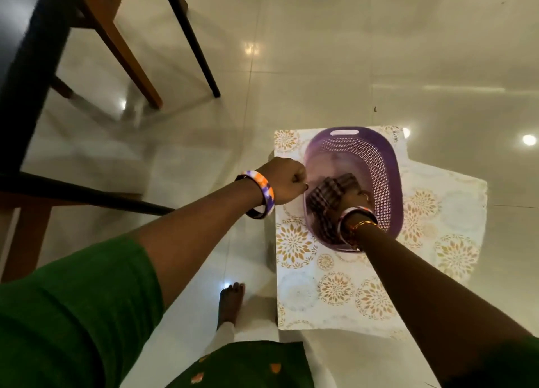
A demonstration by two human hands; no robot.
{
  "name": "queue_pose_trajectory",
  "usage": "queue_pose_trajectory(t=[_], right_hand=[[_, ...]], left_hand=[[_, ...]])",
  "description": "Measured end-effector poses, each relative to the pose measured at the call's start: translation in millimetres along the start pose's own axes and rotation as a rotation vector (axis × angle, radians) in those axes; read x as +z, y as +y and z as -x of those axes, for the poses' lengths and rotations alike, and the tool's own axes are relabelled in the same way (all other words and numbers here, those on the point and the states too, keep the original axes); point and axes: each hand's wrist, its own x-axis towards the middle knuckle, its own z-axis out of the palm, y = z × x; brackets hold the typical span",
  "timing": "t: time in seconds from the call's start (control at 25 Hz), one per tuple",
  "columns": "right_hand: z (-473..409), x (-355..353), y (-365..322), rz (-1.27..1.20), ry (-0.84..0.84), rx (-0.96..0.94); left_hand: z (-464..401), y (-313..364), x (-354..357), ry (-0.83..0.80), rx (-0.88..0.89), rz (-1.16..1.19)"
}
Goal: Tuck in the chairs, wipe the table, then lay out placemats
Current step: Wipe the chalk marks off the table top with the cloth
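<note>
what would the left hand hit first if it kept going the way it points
Probably the rim of the purple basket: the left hand is a fist at its near edge, aimed across it. Depth is unclear.

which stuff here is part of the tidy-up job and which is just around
Part of the job:
- checked cloth, gripped by the right hand
- purple basket holding the cloth
- floral placemats under the basket
- chair and dark table

Just around:
- left hand, fisted beside the basket
- bangles
- tiled floor

both arms outstretched, left grip [284, 183] fisted
</note>
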Motion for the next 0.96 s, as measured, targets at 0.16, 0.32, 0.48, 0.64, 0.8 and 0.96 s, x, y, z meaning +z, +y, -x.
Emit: queue_pose_trajectory(t=[0.16,0.32,0.48,0.64,0.8,0.96], right_hand=[[-23.0,14.6,9.5,0.021,0.208,0.023],[-20.0,-2.1,15.0,0.045,0.060,-0.033],[17.1,-35.8,3.5,-0.311,-0.085,-0.168],[60.9,-79.9,-11.7,-0.456,0.215,-0.491],[129.6,-115.8,-72.9,-0.419,0.236,-0.739],[167.9,-98.7,-153.3,-0.599,0.183,-0.764]], left_hand=[[-8.7,0.2,20.2,0.039,-0.093,0.067],[-8.5,3.0,26.4,0.087,-0.151,0.096],[2.2,2.5,13.0,0.072,-0.236,0.141],[27.1,3.4,-23.7,0.017,-0.338,0.699],[67.9,-7.5,-69.2,0.077,-0.167,1.210],[115.4,-35.8,-115.0,0.392,-0.086,1.412]])
